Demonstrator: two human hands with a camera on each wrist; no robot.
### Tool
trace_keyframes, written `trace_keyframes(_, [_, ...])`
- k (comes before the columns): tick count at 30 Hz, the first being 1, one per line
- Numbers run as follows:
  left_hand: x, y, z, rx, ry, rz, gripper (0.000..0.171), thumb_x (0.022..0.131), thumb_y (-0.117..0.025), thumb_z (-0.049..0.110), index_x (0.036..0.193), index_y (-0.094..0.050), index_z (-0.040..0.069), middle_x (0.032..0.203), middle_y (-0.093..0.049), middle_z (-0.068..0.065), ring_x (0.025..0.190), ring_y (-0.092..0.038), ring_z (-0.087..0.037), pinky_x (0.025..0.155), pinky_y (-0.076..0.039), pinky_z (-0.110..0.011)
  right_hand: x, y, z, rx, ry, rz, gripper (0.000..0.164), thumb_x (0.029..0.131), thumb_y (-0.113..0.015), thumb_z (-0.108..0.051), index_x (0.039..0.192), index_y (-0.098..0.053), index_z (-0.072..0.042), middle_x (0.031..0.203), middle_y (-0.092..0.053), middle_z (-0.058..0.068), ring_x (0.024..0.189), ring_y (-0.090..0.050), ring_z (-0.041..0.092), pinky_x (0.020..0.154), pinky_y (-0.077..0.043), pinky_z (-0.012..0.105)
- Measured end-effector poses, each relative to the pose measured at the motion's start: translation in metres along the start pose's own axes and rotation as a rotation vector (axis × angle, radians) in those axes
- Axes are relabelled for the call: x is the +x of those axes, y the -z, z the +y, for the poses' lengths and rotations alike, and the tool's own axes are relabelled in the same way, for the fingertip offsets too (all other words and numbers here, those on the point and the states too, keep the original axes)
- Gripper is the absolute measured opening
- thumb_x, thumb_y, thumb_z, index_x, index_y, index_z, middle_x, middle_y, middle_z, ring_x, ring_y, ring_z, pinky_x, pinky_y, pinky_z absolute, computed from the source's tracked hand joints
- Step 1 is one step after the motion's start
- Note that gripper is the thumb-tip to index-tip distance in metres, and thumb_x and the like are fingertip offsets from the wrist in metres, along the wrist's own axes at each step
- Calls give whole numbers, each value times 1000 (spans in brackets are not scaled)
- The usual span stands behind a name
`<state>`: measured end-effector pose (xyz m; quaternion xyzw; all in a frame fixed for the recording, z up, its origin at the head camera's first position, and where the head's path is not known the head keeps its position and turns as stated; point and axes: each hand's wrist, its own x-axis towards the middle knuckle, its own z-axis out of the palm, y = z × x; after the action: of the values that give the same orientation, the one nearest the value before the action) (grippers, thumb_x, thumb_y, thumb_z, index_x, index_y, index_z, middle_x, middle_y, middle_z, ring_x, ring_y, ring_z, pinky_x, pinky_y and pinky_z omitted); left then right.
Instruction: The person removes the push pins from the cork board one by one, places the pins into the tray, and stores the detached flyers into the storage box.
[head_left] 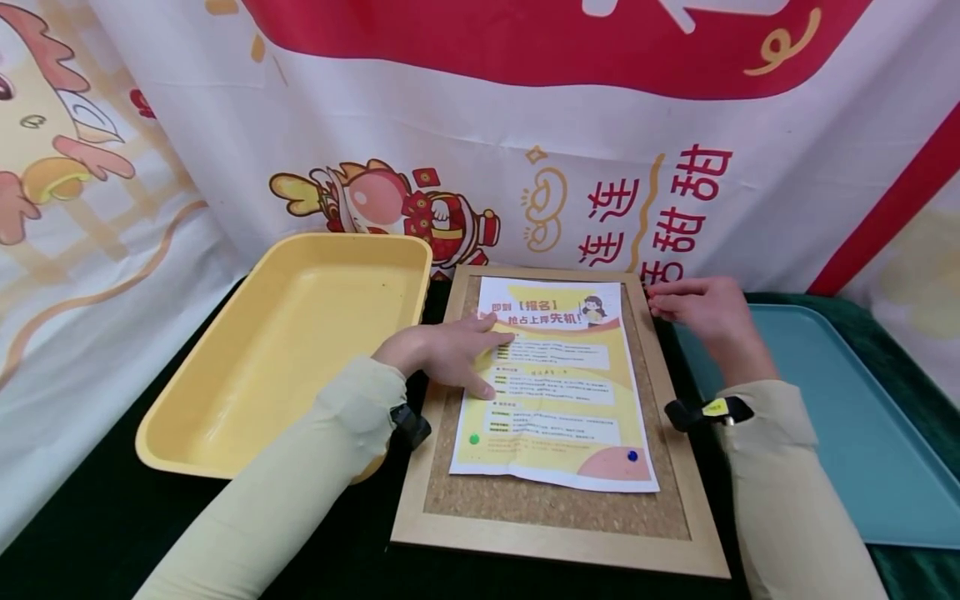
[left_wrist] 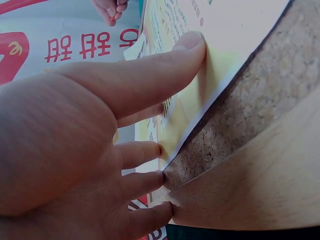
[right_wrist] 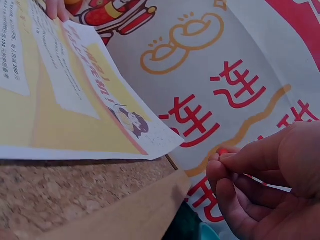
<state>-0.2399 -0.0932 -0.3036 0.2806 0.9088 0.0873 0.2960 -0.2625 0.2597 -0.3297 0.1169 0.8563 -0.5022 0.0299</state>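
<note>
A printed yellow-and-white sheet [head_left: 551,375] lies on a wood-framed cork board [head_left: 555,508]. A green push pin [head_left: 474,439] sits at its lower left and a blue push pin [head_left: 632,456] at its lower right. My left hand [head_left: 457,350] rests with spread fingers on the sheet's left edge; in the left wrist view its thumb [left_wrist: 187,42] lies over the paper. Beside the board's upper right corner, my right hand [head_left: 705,321] pinches a small red push pin [right_wrist: 222,151] between thumb and forefinger. The sheet's upper right corner stands slightly off the cork in the right wrist view.
To the left of the board is a yellow tray [head_left: 247,358], and to the right a blue tray [head_left: 832,417], partly behind my right arm. Dark green cloth [head_left: 330,550] covers the table. A printed white-and-red cloth [head_left: 465,117] hangs behind the board.
</note>
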Motion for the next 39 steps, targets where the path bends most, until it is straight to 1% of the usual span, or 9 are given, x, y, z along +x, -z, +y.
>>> trace_keyframes(3, [0, 0, -1, 6, -4, -1, 91, 100, -72, 44, 172, -19, 23, 181, 7, -11, 168, 9, -35, 136, -6, -55, 0, 6, 3, -8, -12, 3, 42, 108, -63, -26, 145, -65, -7, 146, -63, 18, 118, -67, 24, 111, -56, 43])
trace_keyframes(8, [0, 0, -2, 16, -5, 0, 92, 100, -72, 44, 172, -19, 23, 181, 7, -11, 168, 8, -35, 136, -7, -54, 0, 16, 8, -22, -44, 3, 46, 109, -61, -32, 149, -62, -10, 149, -61, 16, 121, -64, 23, 114, -53, 44])
trace_keyframes(16, [0, 0, -2, 5, -8, 1, 91, 100, -72, 44, 172, -20, 24, 181, 6, -11, 168, 7, -35, 136, -7, -55, 1, 26, 14, -32, -61, 6, 48, 108, -62, -34, 149, -62, -9, 141, -66, 13, 119, -64, 24, 110, -52, 41])
trace_keyframes(22, [0, 0, -1, 2, 0, -3, 91, 100, -72, 44, 172, -19, 24, 181, 8, -10, 168, 8, -35, 136, -7, -55, 1, 35, 18, -34, -93, 21, 49, 109, -60, -32, 153, -58, -9, 150, -59, 18, 124, -63, 26, 107, -53, 38])
trace_keyframes(25, [0, 0, -1, -1, 1, -3, 91, 100, -72, 44, 172, -19, 24, 181, 7, -10, 168, 7, -34, 136, -7, -55, 2, 40, 23, -21, -113, 18, 50, 110, -59, -33, 154, -56, -10, 149, -59, 15, 122, -65, 22, 107, -53, 35])
trace_keyframes(28, [0, 0, 0, -2, 3, -5, 91, 100, -72, 44, 172, -19, 25, 181, 7, -10, 168, 7, -34, 136, -7, -55, 3, 45, 28, -21, -131, 17, 51, 109, -59, -36, 154, -57, -11, 140, -64, 8, 117, -67, 18, 104, -52, 33])
trace_keyframes(32, [0, 0, 0, -6, 12, -6, 91, 100, -73, 44, 172, -20, 26, 181, 6, -9, 168, 7, -33, 136, -7, -55, 4, 50, 33, -30, -164, 16, 50, 110, -59, -36, 153, -58, -11, 112, -73, -9, 116, -67, 18, 105, -50, 36])
trace_keyframes(35, [0, 0, -1, -7, 13, -5, 91, 100, -73, 44, 172, -20, 26, 181, 5, -9, 168, 7, -33, 136, -7, -55, 6, 53, 38, -40, -194, 12, 48, 110, -59, -33, 152, -59, -10, 92, -72, -19, 113, -67, 18, 104, -51, 38])
trace_keyframes(39, [0, 0, 0, -1, 10, -7, 91, 100, -72, 44, 172, -20, 26, 181, 4, -9, 168, 6, -33, 136, -8, -54, 9, 55, 46, -69, -214, 5, 47, 109, -60, -32, 151, -60, -10, 84, -71, -22, 100, -71, 12, 96, -52, 32])
